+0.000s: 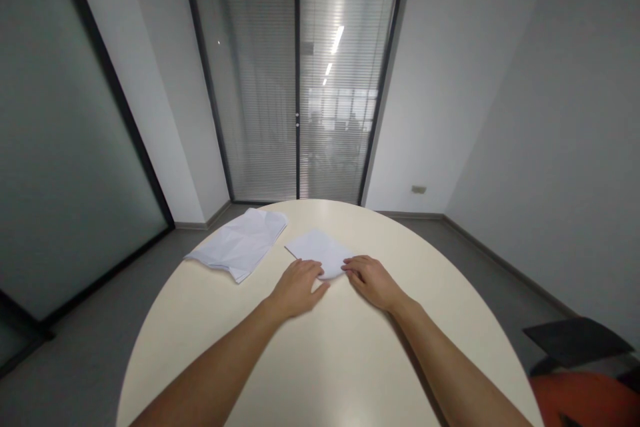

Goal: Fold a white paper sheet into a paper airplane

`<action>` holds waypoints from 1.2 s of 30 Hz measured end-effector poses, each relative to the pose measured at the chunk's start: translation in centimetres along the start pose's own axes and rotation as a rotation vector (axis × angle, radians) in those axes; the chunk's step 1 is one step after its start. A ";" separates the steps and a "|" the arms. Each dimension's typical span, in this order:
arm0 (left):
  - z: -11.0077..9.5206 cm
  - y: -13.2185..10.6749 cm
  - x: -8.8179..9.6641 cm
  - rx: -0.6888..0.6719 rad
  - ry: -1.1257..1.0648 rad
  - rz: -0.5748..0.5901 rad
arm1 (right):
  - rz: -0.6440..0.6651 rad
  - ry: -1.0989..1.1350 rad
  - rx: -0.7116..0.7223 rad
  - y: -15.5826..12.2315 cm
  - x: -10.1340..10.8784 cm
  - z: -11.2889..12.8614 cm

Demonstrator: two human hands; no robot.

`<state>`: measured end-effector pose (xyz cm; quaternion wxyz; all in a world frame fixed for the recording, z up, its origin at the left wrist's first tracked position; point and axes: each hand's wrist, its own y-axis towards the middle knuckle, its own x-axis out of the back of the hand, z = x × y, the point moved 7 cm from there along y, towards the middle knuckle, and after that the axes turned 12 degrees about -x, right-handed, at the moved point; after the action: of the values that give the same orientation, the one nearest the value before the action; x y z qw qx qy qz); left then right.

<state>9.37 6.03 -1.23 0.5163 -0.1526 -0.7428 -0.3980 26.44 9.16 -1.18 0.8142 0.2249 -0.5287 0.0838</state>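
Observation:
A folded sheet of white paper [320,248] lies flat near the middle of the table, one corner pointing away from me. My left hand [299,285] rests over its near left edge, fingers laid out and thumb spread apart toward the right. At the paper's right corner is my right hand [371,279], with fingers bent and the fingertips and thumb closed on the edge. A thin dark line shows along the paper's left side. Farther left, a larger stack of creased white paper [243,243] lies near the table's rim, touched by neither hand.
The round cream table [320,360] spreads under both forearms. An orange and black chair [583,373] stands at the lower right. Beyond the table are glass doors with blinds [295,87], and a frosted glass panel [65,120] stands at left.

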 end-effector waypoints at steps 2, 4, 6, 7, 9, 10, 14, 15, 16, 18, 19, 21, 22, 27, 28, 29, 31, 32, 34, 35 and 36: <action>0.4 0.0 -0.1 0.028 -0.009 -0.003 | -0.011 0.006 -0.020 0.0 0.3 0.0; 1.0 0.1 -0.1 0.065 -0.011 -0.011 | -0.020 0.018 -0.045 0.0 0.6 0.0; 1.6 0.1 0.0 0.102 -0.017 -0.019 | -0.017 0.027 -0.078 0.0 0.6 -0.1; 1.8 0.1 0.0 0.118 -0.024 -0.025 | -0.013 0.029 -0.097 0.1 0.6 -0.2; 2.3 0.0 0.1 0.153 -0.049 -0.040 | -0.005 0.025 -0.136 0.2 0.4 -0.5; 2.4 0.0 0.1 0.170 -0.063 -0.047 | -0.003 0.021 -0.151 0.2 0.3 -0.6; 2.8 0.0 0.0 0.222 -0.104 -0.067 | -0.006 0.009 -0.179 0.5 0.1 -1.0; 2.8 0.0 0.0 0.227 -0.106 -0.069 | -0.009 0.007 -0.183 0.6 0.1 -1.0; 2.8 0.0 0.0 0.227 -0.105 -0.071 | -0.012 0.003 -0.187 0.6 0.0 -1.0; 2.7 0.1 -0.1 0.214 -0.101 -0.075 | -0.019 -0.007 -0.199 0.6 0.0 -1.0; 2.6 0.1 -0.1 0.206 -0.100 -0.079 | -0.022 -0.014 -0.205 0.6 0.0 -1.0; 2.5 0.1 -0.1 0.185 -0.095 -0.087 | -0.029 -0.025 -0.214 0.6 -0.1 -1.0; 2.4 0.1 -0.2 0.173 -0.089 -0.085 | -0.034 -0.031 -0.220 0.6 -0.1 -1.1; 1.8 0.4 -0.6 0.094 -0.041 -0.038 | -0.077 -0.086 -0.264 0.5 0.1 -1.4; 1.6 0.5 -0.7 0.070 -0.039 -0.026 | -0.087 -0.105 -0.275 0.5 0.2 -1.4; 1.4 0.5 -0.7 0.047 -0.041 -0.014 | -0.097 -0.124 -0.287 0.5 0.3 -1.4; 0.9 0.7 -0.7 0.005 -0.053 0.003 | -0.120 -0.153 -0.295 0.6 0.6 -1.1; 0.7 0.7 -0.7 -0.009 -0.059 0.006 | -0.129 -0.160 -0.286 0.6 0.8 -0.7; 0.3 0.7 -0.6 -0.031 -0.064 -0.003 | -0.138 -0.152 -0.238 0.6 0.9 0.4; 0.0 0.7 -0.5 -0.045 -0.065 -0.009 | -0.128 -0.132 -0.204 0.5 0.9 1.1; -0.3 0.8 -0.5 -0.066 -0.069 -0.011 | -0.112 -0.099 -0.167 0.4 0.7 1.9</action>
<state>10.24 6.38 -1.26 0.4829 -0.1793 -0.7475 -0.4195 25.02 8.57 0.16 0.8063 0.1895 -0.5601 -0.0175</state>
